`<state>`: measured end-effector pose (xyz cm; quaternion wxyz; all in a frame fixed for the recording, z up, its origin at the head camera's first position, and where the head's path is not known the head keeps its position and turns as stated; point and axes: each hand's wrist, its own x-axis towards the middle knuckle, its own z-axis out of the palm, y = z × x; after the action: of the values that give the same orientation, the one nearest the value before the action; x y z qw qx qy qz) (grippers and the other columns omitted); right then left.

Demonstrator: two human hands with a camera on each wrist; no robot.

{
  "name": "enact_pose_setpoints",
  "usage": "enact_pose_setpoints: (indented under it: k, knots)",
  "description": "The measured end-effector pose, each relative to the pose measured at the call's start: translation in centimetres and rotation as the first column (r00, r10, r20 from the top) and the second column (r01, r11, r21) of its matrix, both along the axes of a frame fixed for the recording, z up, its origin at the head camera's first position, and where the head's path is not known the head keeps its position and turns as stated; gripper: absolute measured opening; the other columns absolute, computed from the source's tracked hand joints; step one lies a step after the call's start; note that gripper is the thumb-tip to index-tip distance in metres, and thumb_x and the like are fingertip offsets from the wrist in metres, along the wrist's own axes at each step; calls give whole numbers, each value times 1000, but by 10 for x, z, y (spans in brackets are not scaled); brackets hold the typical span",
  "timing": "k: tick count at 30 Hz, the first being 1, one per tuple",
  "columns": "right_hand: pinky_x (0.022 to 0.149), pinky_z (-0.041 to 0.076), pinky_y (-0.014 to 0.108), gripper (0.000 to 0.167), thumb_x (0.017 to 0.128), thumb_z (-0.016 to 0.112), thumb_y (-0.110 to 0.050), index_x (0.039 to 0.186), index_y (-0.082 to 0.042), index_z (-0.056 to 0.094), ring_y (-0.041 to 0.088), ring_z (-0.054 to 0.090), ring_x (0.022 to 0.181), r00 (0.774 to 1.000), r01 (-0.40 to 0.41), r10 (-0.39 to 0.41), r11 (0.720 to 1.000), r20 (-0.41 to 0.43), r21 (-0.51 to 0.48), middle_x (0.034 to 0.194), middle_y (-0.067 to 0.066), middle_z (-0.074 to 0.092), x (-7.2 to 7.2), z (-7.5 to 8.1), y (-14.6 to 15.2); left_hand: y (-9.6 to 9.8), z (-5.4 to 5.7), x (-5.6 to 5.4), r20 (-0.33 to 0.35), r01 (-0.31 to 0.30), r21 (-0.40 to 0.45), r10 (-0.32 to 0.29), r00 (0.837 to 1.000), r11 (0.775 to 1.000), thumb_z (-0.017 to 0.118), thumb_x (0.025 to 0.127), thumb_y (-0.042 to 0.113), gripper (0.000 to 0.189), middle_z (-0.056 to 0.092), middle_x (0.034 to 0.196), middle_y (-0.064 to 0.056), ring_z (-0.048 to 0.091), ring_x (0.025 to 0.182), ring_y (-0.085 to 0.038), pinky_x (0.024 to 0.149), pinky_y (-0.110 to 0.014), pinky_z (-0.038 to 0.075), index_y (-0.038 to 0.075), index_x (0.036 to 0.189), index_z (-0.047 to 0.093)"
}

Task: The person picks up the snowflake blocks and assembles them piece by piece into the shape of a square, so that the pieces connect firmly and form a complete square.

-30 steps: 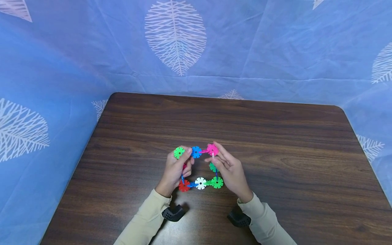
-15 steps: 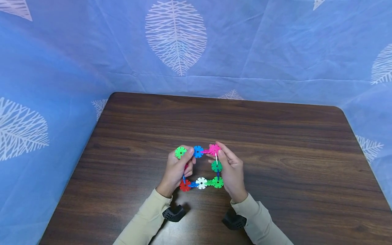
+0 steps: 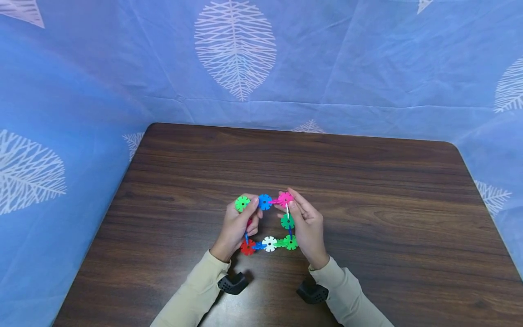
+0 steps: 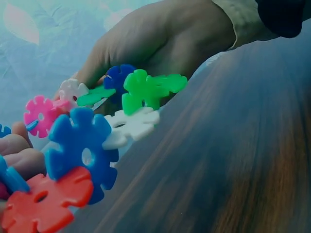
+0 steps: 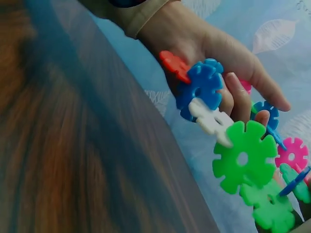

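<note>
A four-sided ring of interlocking notched plastic discs is held between both hands above the table. My left hand (image 3: pixel 234 228) grips its upper left corner, thumb between a light green disc (image 3: pixel 242 203) and a blue disc (image 3: pixel 264 202). At the upper right corner, my right hand (image 3: pixel 309 229) pinches the ring by the pink disc (image 3: pixel 285 199), thumb at its lower edge. Below that sit a teal-green disc (image 3: pixel 287 221) and a green disc (image 3: pixel 290 242). A white disc (image 3: pixel 269 244) and a red disc (image 3: pixel 247 247) lie along the near side. The left fingers partly hide the left side.
Dark wood-grain table (image 3: pixel 171 172) spreads around the hands. Behind it hangs a blue cloth (image 3: pixel 327 54) printed with white leaves. Black wrist devices (image 3: pixel 233 284) sit at both sleeve cuffs.
My right thumb and hand have shifted off the teal-green disc, which now shows fully along with the white link above it. The ring has moved slightly right; my left hand keeps its grip.
</note>
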<state>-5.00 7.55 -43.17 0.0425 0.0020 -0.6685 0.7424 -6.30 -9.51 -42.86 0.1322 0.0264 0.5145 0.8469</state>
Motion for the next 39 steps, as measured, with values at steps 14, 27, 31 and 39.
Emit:
enact_pose_setpoints:
  k: [14,27,31,39]
  knots:
    - [58,54,19,29,96,55,-18,119,-1,58,17,72,84,987,33,-36,999,157,24,114,10,64,-5,-14,23,12,-20,-12,85,92,135,-104,991,987,12,97,18,15,53,62,4,43,47,-10,44,-22,38,18,96,27]
    - [66,52,14,27,95,59,-19,116,-2,61,1,59,74,965,34,-66,991,254,131,96,3,62,-12,-26,37,27,-43,-18,-36,-75,-79,72,997,994,24,97,9,12,57,81,-5,64,64,-13,62,-23,53,10,94,35]
    - [76,57,21,28,94,60,-14,116,2,60,3,66,87,971,13,-44,991,233,133,100,10,64,-13,-26,43,26,-43,-19,-35,-89,-204,84,996,975,29,97,8,9,58,99,-13,67,74,-9,70,-23,54,6,96,38]
    - [65,55,18,24,90,65,-11,110,4,65,0,65,75,960,36,-96,973,262,226,92,6,70,-16,-28,53,10,-34,-27,-95,-98,-555,55,994,826,58,90,5,12,58,76,-1,50,65,-3,61,-18,42,-6,94,59]
